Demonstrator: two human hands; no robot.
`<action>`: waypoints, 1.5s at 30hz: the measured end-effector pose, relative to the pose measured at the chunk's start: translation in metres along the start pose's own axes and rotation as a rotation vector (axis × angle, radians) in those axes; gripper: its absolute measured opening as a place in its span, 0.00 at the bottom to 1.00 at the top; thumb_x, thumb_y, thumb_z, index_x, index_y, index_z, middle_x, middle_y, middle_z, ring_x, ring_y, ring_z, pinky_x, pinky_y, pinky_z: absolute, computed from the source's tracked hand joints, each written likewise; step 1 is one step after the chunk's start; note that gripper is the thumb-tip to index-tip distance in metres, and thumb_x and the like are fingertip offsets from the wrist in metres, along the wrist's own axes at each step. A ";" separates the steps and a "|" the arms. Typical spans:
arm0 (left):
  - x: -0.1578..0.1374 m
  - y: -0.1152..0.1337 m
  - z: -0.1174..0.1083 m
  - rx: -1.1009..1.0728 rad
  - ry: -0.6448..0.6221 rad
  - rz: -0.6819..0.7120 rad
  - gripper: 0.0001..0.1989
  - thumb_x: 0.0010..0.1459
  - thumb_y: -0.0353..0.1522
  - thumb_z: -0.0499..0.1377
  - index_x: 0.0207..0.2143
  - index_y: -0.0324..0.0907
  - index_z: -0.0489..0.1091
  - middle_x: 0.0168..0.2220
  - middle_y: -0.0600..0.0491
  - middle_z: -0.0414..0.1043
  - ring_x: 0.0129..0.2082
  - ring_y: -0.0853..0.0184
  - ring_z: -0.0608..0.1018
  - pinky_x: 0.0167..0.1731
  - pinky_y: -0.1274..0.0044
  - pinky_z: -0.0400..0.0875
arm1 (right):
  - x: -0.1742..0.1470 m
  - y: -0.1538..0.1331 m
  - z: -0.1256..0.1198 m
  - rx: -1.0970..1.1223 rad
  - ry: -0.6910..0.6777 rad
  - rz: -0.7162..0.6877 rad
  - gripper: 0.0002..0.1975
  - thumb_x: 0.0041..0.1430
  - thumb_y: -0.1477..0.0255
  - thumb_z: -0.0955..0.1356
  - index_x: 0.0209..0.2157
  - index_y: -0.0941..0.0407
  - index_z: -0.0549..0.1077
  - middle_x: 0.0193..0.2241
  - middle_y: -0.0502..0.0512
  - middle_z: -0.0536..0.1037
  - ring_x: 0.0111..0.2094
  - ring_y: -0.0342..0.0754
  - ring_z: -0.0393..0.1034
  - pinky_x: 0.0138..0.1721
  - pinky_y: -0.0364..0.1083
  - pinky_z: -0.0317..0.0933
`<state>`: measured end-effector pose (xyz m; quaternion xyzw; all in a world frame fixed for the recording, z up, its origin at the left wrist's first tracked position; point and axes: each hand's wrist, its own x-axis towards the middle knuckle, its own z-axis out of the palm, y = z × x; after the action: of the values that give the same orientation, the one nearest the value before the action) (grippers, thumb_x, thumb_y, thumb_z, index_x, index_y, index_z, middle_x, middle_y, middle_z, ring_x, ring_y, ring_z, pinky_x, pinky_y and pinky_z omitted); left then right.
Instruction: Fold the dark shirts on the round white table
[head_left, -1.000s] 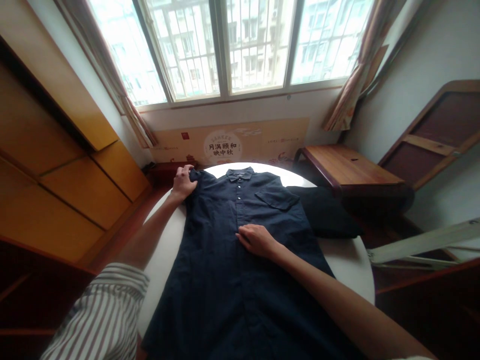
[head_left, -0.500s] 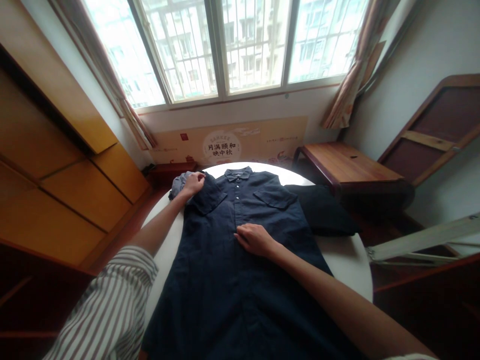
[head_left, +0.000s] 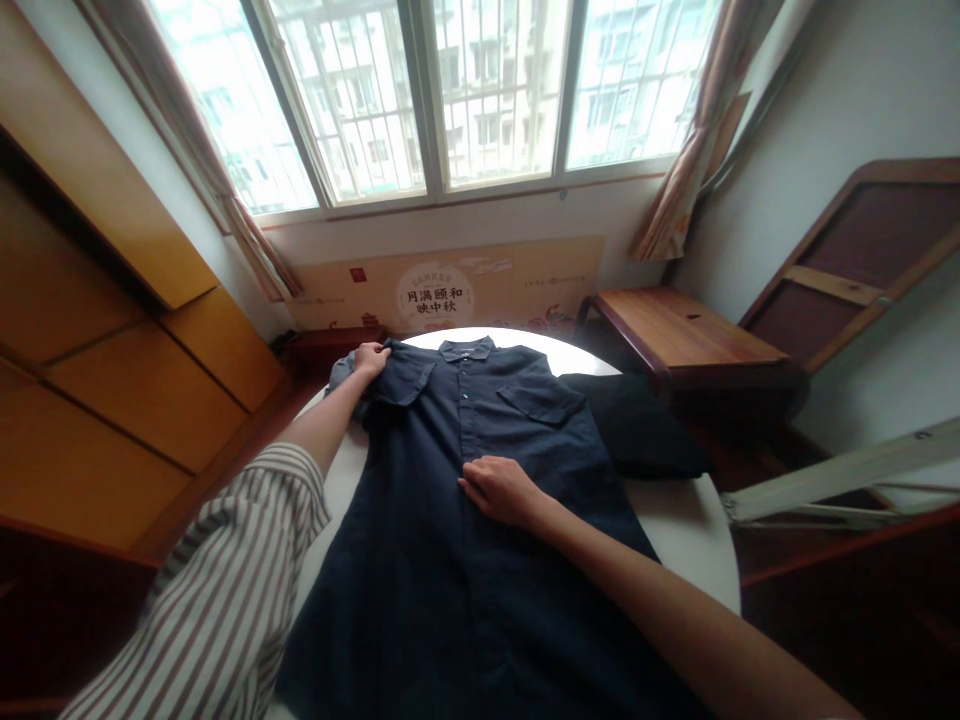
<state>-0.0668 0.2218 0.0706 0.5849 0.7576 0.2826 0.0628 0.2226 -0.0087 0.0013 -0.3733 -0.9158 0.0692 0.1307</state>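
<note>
A dark navy button-up shirt [head_left: 420, 520] lies front side up, its collar [head_left: 466, 348] toward the window and its short sleeves folded over the chest. At the shirt's upper left shoulder, my left hand [head_left: 370, 360] is closed on the cloth, pinching its edge. My right hand [head_left: 501, 490] rests on the middle of the shirt front, fingers curled against the button strip; the fingertips are partly hidden. A bunched grey-blue cloth [head_left: 341, 374] is beside my left hand.
Beneath the shirt is a round white table [head_left: 701, 545]. Folded black cloth [head_left: 645, 430] lies at its right side. A wooden side table [head_left: 690, 325] stands beyond on the right, and yellow cabinets [head_left: 112, 400] line the left.
My left hand has moved slightly left and closed on the shirt's shoulder edge, lifting the cloth there a little. My right hand stays on the shirt front. The view has shifted slightly.
</note>
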 end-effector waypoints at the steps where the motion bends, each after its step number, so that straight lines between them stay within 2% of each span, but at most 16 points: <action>1: -0.001 0.001 -0.001 0.007 -0.003 -0.004 0.15 0.57 0.35 0.58 0.44 0.41 0.78 0.44 0.45 0.79 0.47 0.58 0.79 0.46 0.75 0.70 | 0.000 0.000 0.000 -0.007 -0.002 -0.003 0.12 0.70 0.68 0.60 0.36 0.57 0.70 0.33 0.56 0.77 0.35 0.47 0.71 0.37 0.43 0.56; 5: -0.022 0.014 -0.012 0.031 0.032 0.048 0.18 0.59 0.36 0.58 0.48 0.37 0.74 0.48 0.41 0.75 0.49 0.56 0.77 0.50 0.72 0.68 | 0.003 -0.003 -0.003 -0.021 -0.037 -0.007 0.13 0.70 0.67 0.59 0.37 0.57 0.70 0.34 0.57 0.77 0.36 0.48 0.71 0.39 0.44 0.58; 7: -0.053 0.017 -0.023 0.038 0.035 0.216 0.18 0.61 0.36 0.57 0.50 0.37 0.72 0.50 0.41 0.73 0.48 0.58 0.77 0.51 0.72 0.68 | 0.002 -0.009 -0.010 -0.036 -0.063 0.013 0.14 0.71 0.66 0.59 0.39 0.58 0.71 0.35 0.59 0.76 0.37 0.49 0.71 0.41 0.45 0.59; 9: -0.101 0.009 -0.038 0.022 -0.053 0.479 0.16 0.63 0.37 0.55 0.48 0.38 0.72 0.45 0.44 0.73 0.42 0.61 0.77 0.48 0.72 0.69 | -0.007 -0.021 -0.021 -0.066 -0.087 0.034 0.13 0.70 0.66 0.60 0.42 0.59 0.71 0.38 0.61 0.76 0.40 0.52 0.70 0.42 0.47 0.60; 11: -0.162 -0.010 -0.057 -0.021 -0.214 0.696 0.14 0.65 0.39 0.54 0.43 0.40 0.73 0.38 0.48 0.74 0.37 0.64 0.77 0.44 0.74 0.71 | -0.028 -0.037 -0.035 -0.087 -0.116 0.035 0.13 0.67 0.66 0.64 0.46 0.59 0.71 0.41 0.63 0.75 0.42 0.55 0.70 0.42 0.48 0.63; 14: -0.255 -0.056 -0.087 -0.035 -0.406 0.871 0.11 0.66 0.37 0.53 0.41 0.42 0.73 0.36 0.49 0.73 0.36 0.66 0.77 0.41 0.75 0.73 | -0.083 -0.067 -0.053 -0.005 -0.155 -0.007 0.14 0.64 0.67 0.67 0.49 0.57 0.71 0.46 0.63 0.75 0.45 0.55 0.71 0.45 0.50 0.65; 17: -0.329 -0.103 -0.117 -0.035 -0.417 0.940 0.13 0.62 0.37 0.60 0.48 0.44 0.72 0.44 0.46 0.74 0.43 0.63 0.77 0.44 0.73 0.75 | -0.149 -0.090 -0.059 0.109 -0.112 -0.090 0.23 0.62 0.59 0.69 0.56 0.53 0.69 0.55 0.61 0.73 0.53 0.56 0.69 0.53 0.52 0.64; 19: -0.363 -0.130 -0.132 0.007 -0.397 0.972 0.24 0.55 0.40 0.67 0.53 0.45 0.70 0.49 0.44 0.73 0.48 0.59 0.76 0.46 0.71 0.76 | -0.189 -0.096 -0.056 0.075 -0.075 -0.151 0.32 0.59 0.55 0.70 0.61 0.52 0.65 0.60 0.59 0.70 0.59 0.57 0.65 0.56 0.53 0.64; 21: -0.384 -0.153 -0.142 0.067 -0.356 1.004 0.28 0.52 0.39 0.69 0.55 0.47 0.70 0.51 0.43 0.73 0.50 0.57 0.76 0.46 0.71 0.77 | -0.221 -0.095 -0.048 -0.039 -0.027 -0.182 0.34 0.58 0.56 0.70 0.64 0.52 0.63 0.62 0.58 0.68 0.61 0.57 0.64 0.55 0.52 0.66; 24: -0.400 -0.179 -0.145 0.109 -0.265 1.045 0.21 0.59 0.28 0.61 0.55 0.48 0.71 0.49 0.46 0.75 0.49 0.61 0.77 0.45 0.73 0.78 | -0.257 -0.082 -0.035 -0.212 0.116 -0.141 0.29 0.60 0.66 0.70 0.62 0.52 0.66 0.61 0.56 0.68 0.60 0.55 0.65 0.53 0.51 0.68; 27: -0.402 -0.189 -0.144 0.110 -0.224 1.069 0.25 0.59 0.19 0.53 0.56 0.46 0.69 0.46 0.47 0.75 0.46 0.64 0.78 0.45 0.74 0.78 | -0.283 -0.064 -0.030 -0.269 0.242 -0.087 0.27 0.60 0.71 0.69 0.61 0.53 0.67 0.59 0.57 0.71 0.58 0.54 0.67 0.53 0.51 0.69; 31: -0.401 -0.179 -0.141 0.094 -0.145 1.059 0.23 0.59 0.20 0.53 0.54 0.46 0.69 0.42 0.48 0.76 0.41 0.64 0.79 0.44 0.72 0.78 | -0.303 -0.046 -0.033 -0.300 0.299 -0.084 0.29 0.60 0.77 0.65 0.63 0.52 0.65 0.57 0.56 0.73 0.57 0.52 0.68 0.55 0.51 0.66; 34: -0.399 -0.168 -0.133 0.060 -0.066 0.947 0.19 0.58 0.21 0.53 0.50 0.44 0.68 0.41 0.47 0.74 0.41 0.63 0.78 0.43 0.70 0.78 | -0.307 -0.039 -0.033 -0.311 0.323 -0.007 0.33 0.59 0.83 0.61 0.65 0.51 0.62 0.58 0.56 0.72 0.57 0.52 0.68 0.56 0.51 0.65; 38: -0.396 -0.169 -0.127 0.037 -0.068 0.910 0.21 0.56 0.18 0.49 0.47 0.44 0.68 0.40 0.48 0.73 0.39 0.65 0.79 0.41 0.74 0.79 | -0.309 -0.037 -0.030 -0.255 0.343 0.089 0.34 0.60 0.85 0.57 0.67 0.51 0.58 0.61 0.55 0.69 0.58 0.50 0.68 0.59 0.48 0.64; 41: -0.397 -0.181 -0.134 0.065 -0.078 0.963 0.25 0.58 0.19 0.48 0.54 0.47 0.67 0.40 0.50 0.74 0.38 0.66 0.79 0.40 0.75 0.79 | -0.313 -0.039 -0.030 -0.197 0.356 0.102 0.34 0.62 0.84 0.57 0.68 0.50 0.56 0.62 0.55 0.67 0.57 0.48 0.69 0.60 0.46 0.63; 45: -0.404 -0.200 -0.150 0.133 -0.078 1.018 0.35 0.58 0.19 0.50 0.65 0.52 0.58 0.43 0.48 0.75 0.41 0.63 0.79 0.43 0.72 0.78 | -0.316 -0.045 -0.034 -0.180 0.360 0.105 0.34 0.63 0.83 0.58 0.69 0.50 0.54 0.64 0.54 0.64 0.58 0.49 0.68 0.63 0.46 0.59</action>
<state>-0.1766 -0.2356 0.0002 0.8926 0.3903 0.2064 -0.0918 0.4199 -0.2620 -0.0151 -0.4369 -0.8595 -0.0740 0.2546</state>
